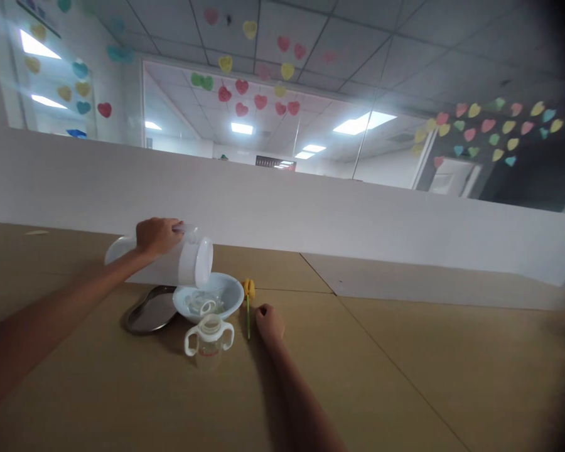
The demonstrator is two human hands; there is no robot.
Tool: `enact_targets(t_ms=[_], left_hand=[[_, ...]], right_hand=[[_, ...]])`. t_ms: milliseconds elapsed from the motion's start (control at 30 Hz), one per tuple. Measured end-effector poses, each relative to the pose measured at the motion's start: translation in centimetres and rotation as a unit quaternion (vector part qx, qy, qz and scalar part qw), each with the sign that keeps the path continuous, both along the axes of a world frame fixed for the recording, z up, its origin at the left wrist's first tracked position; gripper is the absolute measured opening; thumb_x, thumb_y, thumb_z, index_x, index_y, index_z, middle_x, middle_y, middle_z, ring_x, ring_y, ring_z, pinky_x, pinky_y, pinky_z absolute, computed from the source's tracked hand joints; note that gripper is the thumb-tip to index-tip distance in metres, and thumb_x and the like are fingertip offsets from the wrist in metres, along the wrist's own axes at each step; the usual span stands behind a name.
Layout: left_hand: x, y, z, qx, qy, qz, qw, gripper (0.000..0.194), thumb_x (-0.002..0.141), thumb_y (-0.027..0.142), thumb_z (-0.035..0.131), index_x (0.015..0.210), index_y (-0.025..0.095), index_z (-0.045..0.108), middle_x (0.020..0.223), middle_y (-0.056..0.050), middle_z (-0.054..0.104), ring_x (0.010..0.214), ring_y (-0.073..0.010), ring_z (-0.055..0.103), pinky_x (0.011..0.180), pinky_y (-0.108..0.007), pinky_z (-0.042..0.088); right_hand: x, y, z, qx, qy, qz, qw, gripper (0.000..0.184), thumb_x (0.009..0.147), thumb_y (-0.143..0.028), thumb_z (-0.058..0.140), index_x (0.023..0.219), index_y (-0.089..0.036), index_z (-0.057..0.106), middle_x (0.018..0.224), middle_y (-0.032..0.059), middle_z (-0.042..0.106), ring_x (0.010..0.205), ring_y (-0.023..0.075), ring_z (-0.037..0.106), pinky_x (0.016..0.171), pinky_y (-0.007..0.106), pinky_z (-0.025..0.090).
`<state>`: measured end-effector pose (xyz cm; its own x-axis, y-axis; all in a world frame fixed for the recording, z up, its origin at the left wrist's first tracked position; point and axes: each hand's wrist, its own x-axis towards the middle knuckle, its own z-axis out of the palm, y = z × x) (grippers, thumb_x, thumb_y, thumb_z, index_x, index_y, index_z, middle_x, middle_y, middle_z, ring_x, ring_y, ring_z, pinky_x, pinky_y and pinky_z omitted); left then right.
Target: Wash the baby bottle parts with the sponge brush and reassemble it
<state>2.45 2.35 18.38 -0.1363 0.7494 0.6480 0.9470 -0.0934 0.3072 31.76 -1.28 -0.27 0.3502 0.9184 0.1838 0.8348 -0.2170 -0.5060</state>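
My left hand (157, 236) is wrapped round the handle of a translucent white jug (169, 267). The jug is tipped nearly level, its right end over the left rim of a pale bowl (233, 295). Whether any liquid flows from it, I cannot tell. Clear and white bottle parts (207, 306) lie in the bowl. In front of it a clear baby bottle (209, 351) with two white handles stands upright, its top uncovered. My right hand (270, 323) rests on the table in a loose fist, with nothing visible in it. Just left of that fist lies a yellow-headed bottle brush (248, 290) with a green handle.
A shiny metal tray (145, 317) lies on the wooden table (381, 389), left of the bowl and partly beneath the jug. Behind the table runs a low white wall (282, 207), with glass above it bearing heart-shaped paper notes (242, 86).
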Motion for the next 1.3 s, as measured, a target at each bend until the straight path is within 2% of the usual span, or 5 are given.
enact_targets(t_ms=[133,300,433,667,1300], left_hand=[[-1.3,0.2,0.1,-0.020,-0.064,0.082,0.994,0.035,0.077,0.044,0.048,0.082,0.019,0.071,0.086,-0.011,0.070,0.080,-0.0276,0.062,0.063,-0.033,0.040],[-2.3,-0.8,0.6,-0.062,-0.152,0.054,0.985,0.040,0.077,0.049,0.047,0.078,0.014,0.067,0.074,-0.009,0.065,0.069,-0.0231,0.058,0.058,-0.031,0.036],[-1.4,-2.8,1.3,-0.058,-0.071,0.006,0.996,0.036,0.077,0.045,0.047,0.073,0.015,0.066,0.070,-0.006,0.062,0.068,-0.0205,0.056,0.059,-0.029,0.034],[0.2,-5.1,1.6,-0.033,0.073,0.002,0.997,0.023,0.073,0.037,0.050,0.064,0.020,0.064,0.068,-0.003,0.063,0.069,-0.0198,0.057,0.059,-0.027,0.031],[0.7,-6.8,2.1,0.000,0.100,-0.021,0.995,0.019,0.069,0.034,0.050,0.060,0.019,0.059,0.062,-0.001,0.059,0.066,-0.0172,0.053,0.058,-0.027,0.025]], right_hand=[[0.0,0.0,0.0,0.001,0.001,0.000,1.000,0.030,0.089,-0.025,0.045,0.101,-0.022,0.072,0.100,0.0088,0.073,0.091,0.0209,0.068,0.066,0.024,0.044],[-0.1,-0.1,0.1,0.002,-0.004,0.002,1.000,0.031,0.088,-0.024,0.044,0.101,-0.021,0.072,0.099,0.0099,0.073,0.090,0.0214,0.068,0.065,0.024,0.044],[0.0,0.0,0.2,0.004,-0.001,0.003,1.000,0.030,0.088,-0.023,0.045,0.101,-0.021,0.072,0.100,0.0098,0.073,0.090,0.0216,0.068,0.066,0.024,0.043],[0.1,0.3,-0.1,0.001,0.011,0.009,1.000,0.030,0.088,-0.024,0.044,0.100,-0.021,0.072,0.099,0.0097,0.073,0.091,0.0230,0.068,0.063,0.025,0.042],[0.3,0.5,-0.1,-0.008,0.009,0.007,1.000,0.029,0.087,-0.024,0.046,0.101,-0.021,0.071,0.099,0.0088,0.072,0.090,0.0213,0.067,0.066,0.024,0.043]])
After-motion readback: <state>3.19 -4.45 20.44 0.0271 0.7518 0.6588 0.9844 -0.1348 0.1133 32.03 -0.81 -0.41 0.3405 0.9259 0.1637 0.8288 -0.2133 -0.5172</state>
